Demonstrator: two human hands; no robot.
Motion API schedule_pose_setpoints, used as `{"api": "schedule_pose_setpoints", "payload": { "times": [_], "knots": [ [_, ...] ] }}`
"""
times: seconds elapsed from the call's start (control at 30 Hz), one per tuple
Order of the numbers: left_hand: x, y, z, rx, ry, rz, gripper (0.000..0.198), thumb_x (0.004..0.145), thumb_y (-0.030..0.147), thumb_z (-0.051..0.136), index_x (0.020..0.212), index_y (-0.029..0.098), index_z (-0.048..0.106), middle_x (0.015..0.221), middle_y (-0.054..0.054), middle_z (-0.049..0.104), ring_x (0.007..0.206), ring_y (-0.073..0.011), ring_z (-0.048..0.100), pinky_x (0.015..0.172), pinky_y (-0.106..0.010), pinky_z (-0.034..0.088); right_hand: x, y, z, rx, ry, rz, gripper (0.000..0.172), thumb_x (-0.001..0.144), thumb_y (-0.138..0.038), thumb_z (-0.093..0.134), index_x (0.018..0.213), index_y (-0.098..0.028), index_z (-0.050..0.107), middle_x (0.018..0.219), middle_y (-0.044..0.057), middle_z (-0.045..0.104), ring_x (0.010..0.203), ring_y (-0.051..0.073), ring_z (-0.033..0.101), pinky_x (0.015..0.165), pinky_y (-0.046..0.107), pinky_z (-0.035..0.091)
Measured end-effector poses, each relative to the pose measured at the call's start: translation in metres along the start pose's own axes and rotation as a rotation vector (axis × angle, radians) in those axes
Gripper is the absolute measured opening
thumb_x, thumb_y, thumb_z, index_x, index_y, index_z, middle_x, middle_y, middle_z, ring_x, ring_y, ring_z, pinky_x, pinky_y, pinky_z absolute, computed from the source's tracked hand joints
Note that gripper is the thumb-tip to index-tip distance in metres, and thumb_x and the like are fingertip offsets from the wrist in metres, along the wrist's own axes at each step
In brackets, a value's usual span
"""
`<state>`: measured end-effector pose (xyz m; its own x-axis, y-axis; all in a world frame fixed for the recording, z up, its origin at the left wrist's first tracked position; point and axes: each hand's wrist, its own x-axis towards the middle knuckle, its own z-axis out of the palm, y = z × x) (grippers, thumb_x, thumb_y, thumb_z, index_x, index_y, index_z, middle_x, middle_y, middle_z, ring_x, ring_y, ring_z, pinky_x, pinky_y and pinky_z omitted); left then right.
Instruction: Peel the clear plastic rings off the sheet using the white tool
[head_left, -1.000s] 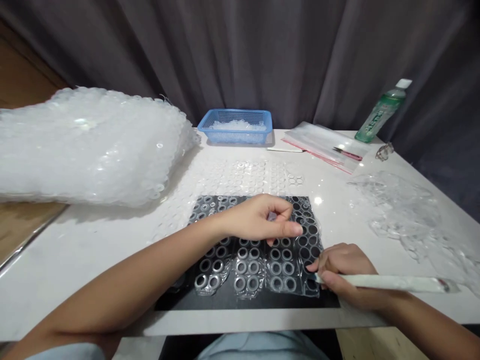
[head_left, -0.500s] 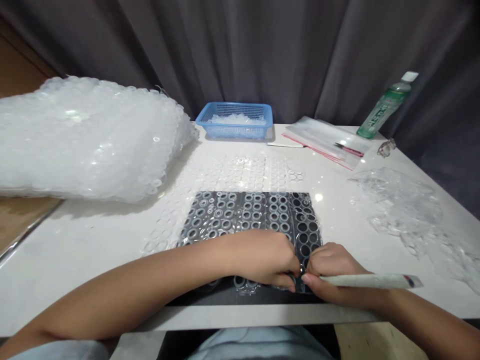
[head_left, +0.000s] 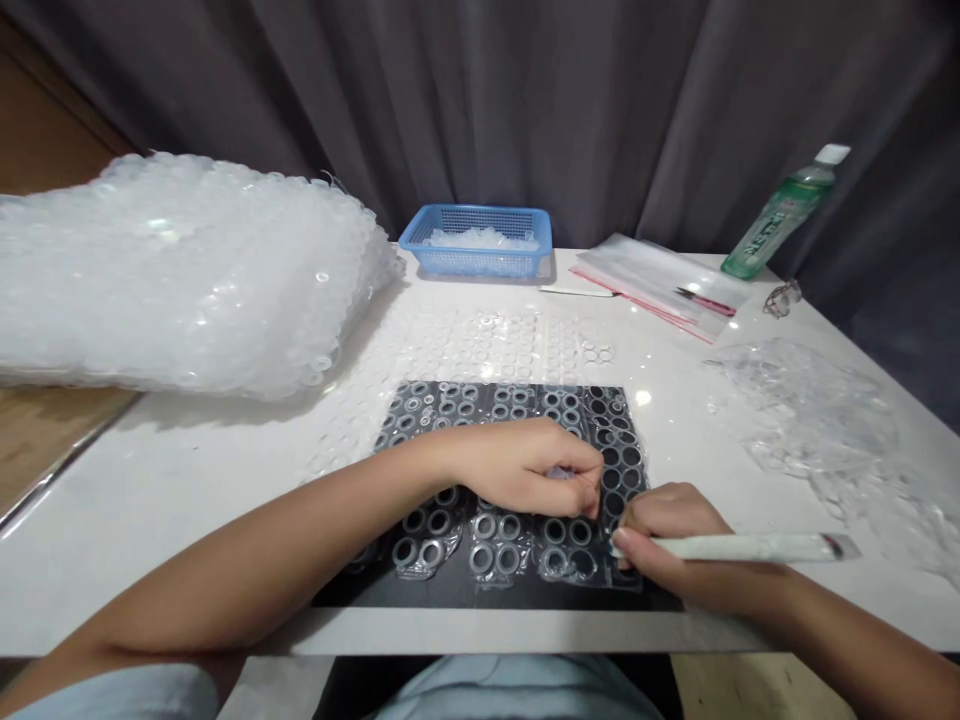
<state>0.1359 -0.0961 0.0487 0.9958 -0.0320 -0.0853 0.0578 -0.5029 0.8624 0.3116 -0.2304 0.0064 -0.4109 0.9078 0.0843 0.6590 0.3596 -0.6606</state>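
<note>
Two hands on my feed: left hand (head_left: 525, 470) pinching something pale (head_left: 559, 472) (film, maybe), right hand's (head_left: 671, 530) fingers (head_left: 637, 565) curled round a white stick (head_left: 750, 547).

A dark grey curtain (head_left: 480, 100) fills the whole back of the room, hanging in long vertical folds from above the frame down to behind the table. Its folds look soft and slightly shiny, and it darkens toward the right. At the upper left, a brown wooden panel (head_left: 45, 100) stands beside the curtain. The white table (head_left: 172, 500) has a glossy, faintly speckled top and a straight front edge. A thin metal strip (head_left: 67, 465) runs along its left side, with a wooden surface (head_left: 45, 440) just beyond it. More pale wood (head_left: 750, 690) shows below the front edge at right. An overhead light leaves a small bright reflection (head_left: 643, 397) on the tabletop.
</note>
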Motion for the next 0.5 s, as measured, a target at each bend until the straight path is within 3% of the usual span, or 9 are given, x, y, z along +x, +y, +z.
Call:
{"api": "schedule_pose_setpoints", "payload": {
  "times": [0.13, 0.3, 0.4, 0.5],
  "knots": [
    [0.003, 0.002, 0.008, 0.206, -0.008, -0.028, 0.015, 0.070, 0.006, 0.055, 0.078, 0.018, 0.053, 0.066, 0.004, 0.059, 0.054, -0.0080, 0.050, 0.048, -0.018, 0.036, 0.002, 0.000, 0.001, 0.029, 0.049, 0.036, 0.036, 0.085, -0.024, 0.042, 0.052, -0.018, 0.029, 0.048, -0.005, 0.032, 0.044, 0.006, 0.033, 0.045, 0.020, 0.028],
    [0.005, 0.001, 0.016, 0.487, -0.013, 0.090, 0.005, 0.082, 0.021, 0.056, 0.082, 0.019, 0.061, 0.069, 0.000, 0.058, 0.057, -0.0104, 0.051, 0.047, -0.021, 0.035, 0.003, 0.001, 0.005, 0.040, 0.079, 0.033, 0.036, 0.085, -0.022, 0.043, 0.051, -0.017, 0.031, 0.047, -0.005, 0.031, 0.043, 0.005, 0.032, 0.045, 0.020, 0.026],
    [0.006, 0.000, 0.019, 0.603, -0.036, 0.057, 0.017, 0.078, 0.034, 0.062, 0.081, 0.018, 0.063, 0.070, -0.001, 0.059, 0.054, -0.0115, 0.051, 0.041, -0.022, 0.031, 0.003, 0.001, 0.007, 0.020, 0.066, 0.023, 0.037, 0.085, -0.024, 0.043, 0.051, -0.017, 0.031, 0.048, -0.005, 0.031, 0.043, 0.005, 0.032, 0.046, 0.020, 0.026],
    [0.008, -0.001, 0.022, 0.636, -0.055, 0.053, 0.013, 0.078, 0.028, 0.062, 0.077, 0.016, 0.063, 0.071, -0.003, 0.061, 0.057, -0.0124, 0.053, 0.043, -0.023, 0.033, 0.004, -0.003, 0.007, -0.029, 0.079, 0.020, 0.036, 0.085, -0.023, 0.042, 0.052, -0.017, 0.030, 0.048, -0.005, 0.032, 0.044, 0.005, 0.033, 0.047, 0.020, 0.026]
  ]
}}
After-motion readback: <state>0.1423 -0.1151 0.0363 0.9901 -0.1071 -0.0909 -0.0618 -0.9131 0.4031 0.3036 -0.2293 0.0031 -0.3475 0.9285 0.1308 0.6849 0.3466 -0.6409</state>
